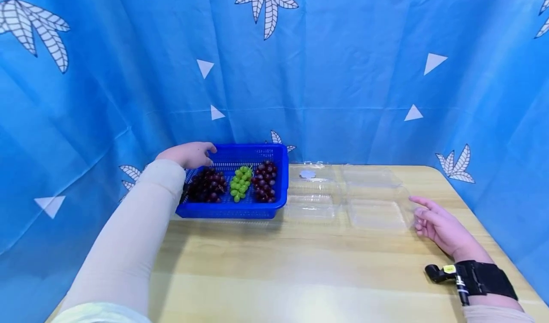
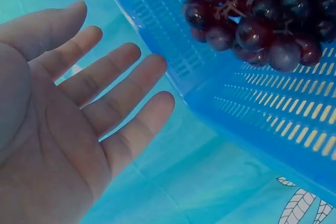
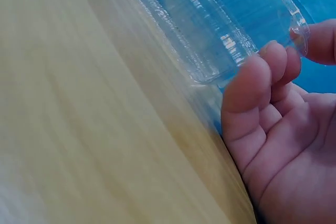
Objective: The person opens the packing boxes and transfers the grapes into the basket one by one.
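My left hand [image 1: 190,155] is at the back left corner of a blue plastic basket [image 1: 231,213]. In the left wrist view its fingers are spread beside the basket's edge, with nothing in them. Inside the basket lie a dark red grape bunch [image 1: 208,186] at the left, a green grape bunch [image 1: 241,183] in the middle and another dark red grape bunch [image 1: 266,181] at the right. On the right side of the table, my right hand [image 1: 442,227] pinches the edge of a clear plastic clamshell container [image 3: 210,40], thumb and fingers at its rim.
A second clear clamshell container [image 1: 310,204] stands between the basket and the held one, its lid folded back. The wooden table [image 1: 300,275] stretches in front. A blue patterned curtain [image 1: 343,75] hangs behind and at both sides.
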`<state>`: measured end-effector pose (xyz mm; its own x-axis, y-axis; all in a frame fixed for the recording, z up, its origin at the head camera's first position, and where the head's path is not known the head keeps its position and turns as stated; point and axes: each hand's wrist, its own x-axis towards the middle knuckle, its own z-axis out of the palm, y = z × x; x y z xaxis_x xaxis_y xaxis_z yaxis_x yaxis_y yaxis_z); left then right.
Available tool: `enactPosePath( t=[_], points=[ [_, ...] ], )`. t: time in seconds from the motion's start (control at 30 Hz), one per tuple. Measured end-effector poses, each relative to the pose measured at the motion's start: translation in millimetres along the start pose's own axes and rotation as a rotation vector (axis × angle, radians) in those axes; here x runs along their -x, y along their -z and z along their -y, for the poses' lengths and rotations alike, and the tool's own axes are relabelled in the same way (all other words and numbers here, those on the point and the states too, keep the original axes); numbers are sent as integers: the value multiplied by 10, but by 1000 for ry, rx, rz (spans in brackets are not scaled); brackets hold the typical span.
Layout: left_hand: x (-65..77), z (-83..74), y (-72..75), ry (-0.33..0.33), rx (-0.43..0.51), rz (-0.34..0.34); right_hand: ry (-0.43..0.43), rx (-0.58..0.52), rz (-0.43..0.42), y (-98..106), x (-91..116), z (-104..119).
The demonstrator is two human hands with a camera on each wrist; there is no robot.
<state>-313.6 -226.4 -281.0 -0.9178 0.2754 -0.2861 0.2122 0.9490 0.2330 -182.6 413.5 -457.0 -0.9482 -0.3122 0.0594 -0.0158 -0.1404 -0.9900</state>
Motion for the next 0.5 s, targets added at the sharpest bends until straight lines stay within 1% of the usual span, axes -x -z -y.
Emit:
enactPosePath(
  t=[0.07,0.13,0.27,0.37,0.43,0.5],
  points=[
    [-2,-79,19,-26,-16,-18,18,-6,-37,30,5,14],
    [-2,-132,1,-50,-32,-30,29,-15,-68,49,13,15],
    [21,-211,-118,-72,-72,-69,11,9,-144,64,31,-12],
    [35,-297,-231,-100,-100,-142,34,4,-246,100,72,-24],
    [59,-370,-309,-110,-115,-201,83,-37,-320,137,111,-21],
    [94,-441,-396,-117,-132,-263,128,-45,-398,162,147,-4]
  ],
)
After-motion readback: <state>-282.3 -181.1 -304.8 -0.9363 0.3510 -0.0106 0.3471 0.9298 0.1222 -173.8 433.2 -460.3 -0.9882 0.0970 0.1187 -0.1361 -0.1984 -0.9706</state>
